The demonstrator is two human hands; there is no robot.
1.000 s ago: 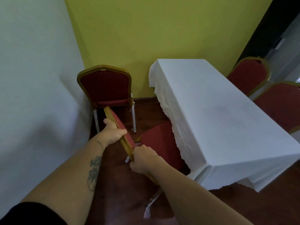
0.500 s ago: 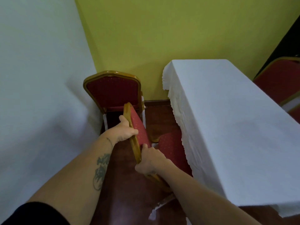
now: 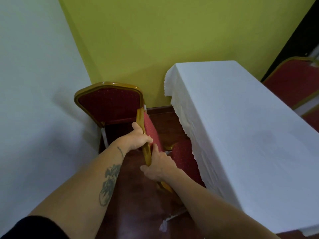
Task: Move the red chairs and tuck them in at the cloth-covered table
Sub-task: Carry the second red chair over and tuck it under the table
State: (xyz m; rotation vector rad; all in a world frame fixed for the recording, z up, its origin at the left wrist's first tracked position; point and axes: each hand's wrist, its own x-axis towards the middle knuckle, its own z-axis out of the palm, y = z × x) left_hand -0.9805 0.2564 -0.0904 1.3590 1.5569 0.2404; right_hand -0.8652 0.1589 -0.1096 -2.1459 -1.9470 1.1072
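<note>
Head view, only cam: both hands on the gold frame of the backrest of one red chair. Left hand is clenched round the frame edge, higher up; right hand wraps the same edge lower down, w/ thumb side toward the camera. Chair sits angled, backrest seen nearly edge-on, its red seat already partly under the hanging white cloth of the desk. A white leg tip shows low in the frame on the dark floor; can't tell if all legs are down.

A second red chair stands in the corner vs. the white and yellow walls, just behind the held one, backrest facing the camera, not tucked. More red chairs at the far right side of the desk, partly cut off.

Step in hand, as I read it: squaring & pushing the held chair in at the desk's left long side. Approx. half in. Next move likely needs a twist so the backrest runs parallel to the desk edge, then a straight push w/o snagging the lace hem. Corner chair prob. comes after; tight gap there.
</note>
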